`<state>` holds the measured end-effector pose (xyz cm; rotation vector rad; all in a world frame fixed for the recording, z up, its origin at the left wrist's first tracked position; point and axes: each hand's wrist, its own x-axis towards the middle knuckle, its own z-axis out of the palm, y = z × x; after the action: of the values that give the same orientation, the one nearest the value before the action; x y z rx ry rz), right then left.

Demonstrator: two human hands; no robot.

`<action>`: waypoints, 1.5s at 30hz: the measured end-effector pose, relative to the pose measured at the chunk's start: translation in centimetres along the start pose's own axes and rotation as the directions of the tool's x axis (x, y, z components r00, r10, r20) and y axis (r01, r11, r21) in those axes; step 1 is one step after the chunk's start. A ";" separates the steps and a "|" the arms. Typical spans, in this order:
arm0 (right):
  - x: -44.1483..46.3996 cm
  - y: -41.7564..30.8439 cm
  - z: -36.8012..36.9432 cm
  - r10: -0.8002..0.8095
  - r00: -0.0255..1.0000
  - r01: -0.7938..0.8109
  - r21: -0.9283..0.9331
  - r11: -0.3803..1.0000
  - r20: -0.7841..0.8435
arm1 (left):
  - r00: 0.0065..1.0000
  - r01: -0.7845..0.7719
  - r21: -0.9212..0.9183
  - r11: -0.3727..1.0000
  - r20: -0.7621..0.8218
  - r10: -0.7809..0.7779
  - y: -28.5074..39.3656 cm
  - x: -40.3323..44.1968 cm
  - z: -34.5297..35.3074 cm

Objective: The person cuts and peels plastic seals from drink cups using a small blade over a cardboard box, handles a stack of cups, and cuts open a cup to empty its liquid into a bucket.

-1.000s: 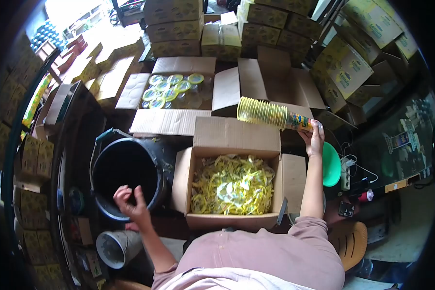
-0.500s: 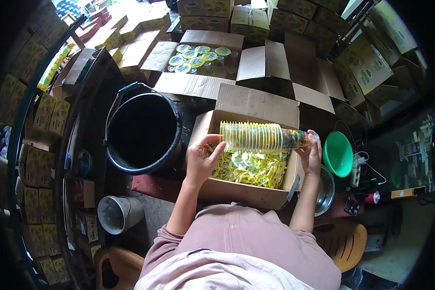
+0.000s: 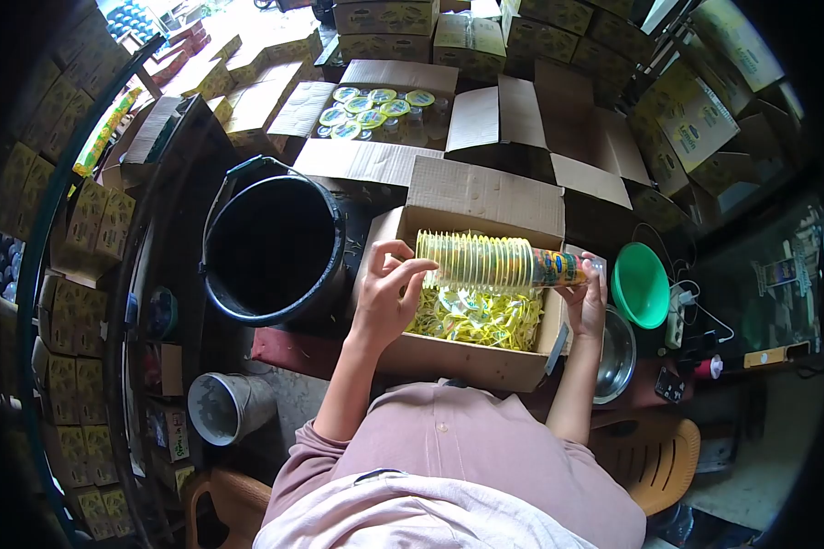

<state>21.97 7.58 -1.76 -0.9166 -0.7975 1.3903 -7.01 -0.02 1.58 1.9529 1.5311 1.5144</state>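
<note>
One cup stack (image 3: 485,262) — between left grip (image 3: 389,295) and right grip (image 3: 589,297)

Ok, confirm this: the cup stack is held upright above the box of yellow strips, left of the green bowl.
Not upright: the head view shows the cup stack held sideways, roughly level, above the box of yellow strips, left of the green bowl.

Grey bucket (image 3: 253,405) near orange chair (image 3: 245,492)
</note>
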 end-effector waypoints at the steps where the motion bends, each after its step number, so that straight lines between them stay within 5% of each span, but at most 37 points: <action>1: -0.1 -0.1 0.0 -0.002 1.000 0.002 -0.005 1.000 0.002 | 1.000 -0.002 0.000 1.000 0.009 0.002 0.0 -0.1 0.0; 21: -1.1 0.5 0.6 0.002 0.999 -0.001 0.024 1.000 -0.043 | 0.992 -0.033 0.111 0.993 -0.117 0.046 -0.2 -0.1 0.6; 27: -1.5 0.3 1.1 -0.004 0.999 0.004 0.013 1.000 -0.044 | 0.993 0.103 0.100 0.990 -0.075 -0.095 0.0 -0.3 0.6; 30: -1.5 0.4 1.0 -0.006 0.999 0.005 -0.024 1.000 -0.044 | 0.996 0.032 0.380 0.925 -0.085 0.001 0.8 0.1 0.1; 34: -1.1 1.0 0.4 -0.003 1.000 0.002 -0.031 1.000 -0.016 | 0.994 -0.064 0.460 0.886 -0.051 0.098 0.6 0.0 0.2; 45: -1.2 1.0 0.5 -0.004 1.000 0.003 -0.029 1.000 -0.023 | 0.995 -0.094 0.429 0.898 0.005 0.102 0.8 0.0 0.4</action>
<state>20.99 6.37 -2.35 -0.9520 -0.8034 1.3656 -6.24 -0.15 1.97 2.2840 1.9344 1.3125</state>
